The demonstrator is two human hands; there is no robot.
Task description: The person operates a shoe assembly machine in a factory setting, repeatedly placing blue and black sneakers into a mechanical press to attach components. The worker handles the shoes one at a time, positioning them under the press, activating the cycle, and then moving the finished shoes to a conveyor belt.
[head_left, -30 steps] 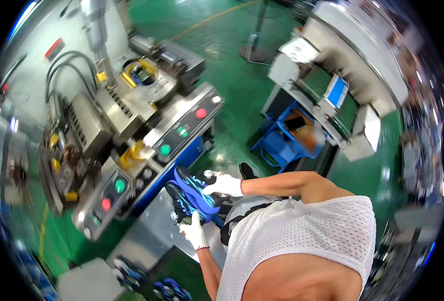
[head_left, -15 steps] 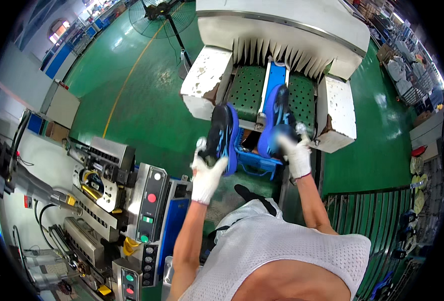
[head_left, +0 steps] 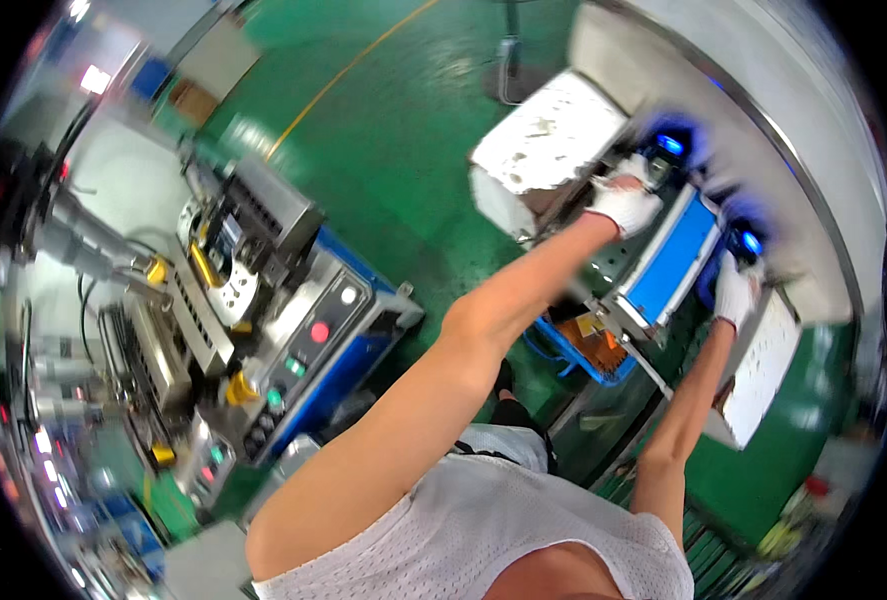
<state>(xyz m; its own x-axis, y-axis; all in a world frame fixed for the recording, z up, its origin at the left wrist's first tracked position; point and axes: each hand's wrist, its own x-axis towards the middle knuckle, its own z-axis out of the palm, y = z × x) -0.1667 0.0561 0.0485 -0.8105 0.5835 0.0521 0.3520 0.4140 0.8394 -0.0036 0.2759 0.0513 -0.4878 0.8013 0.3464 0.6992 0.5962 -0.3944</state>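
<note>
Both arms reach out to the mouth of a white conveyor machine (head_left: 813, 150). My left hand (head_left: 627, 203), in a white knit glove, grips the heel end of a dark sports shoe (head_left: 670, 150). My right hand (head_left: 735, 294), gloved the same, holds the heel end of the matching shoe (head_left: 742, 240). The shoes lie toes inward on either side of a blue centre strip (head_left: 675, 262). Bright blue light shows on both, and motion blur smears their outlines. The machine's inside hides the toes.
White side housings (head_left: 553, 135) with chipped paint flank the conveyor. A blue basket (head_left: 618, 378) with brown contents sits below its front end. To the left stands a machine with a button panel (head_left: 308, 345). A fan's base (head_left: 513, 85) is on the green floor.
Both shoes have moved forward from in front of the conveyor into its mouth, held by my hands. My view has turned, so the conveyor now appears further right and tilted.
</note>
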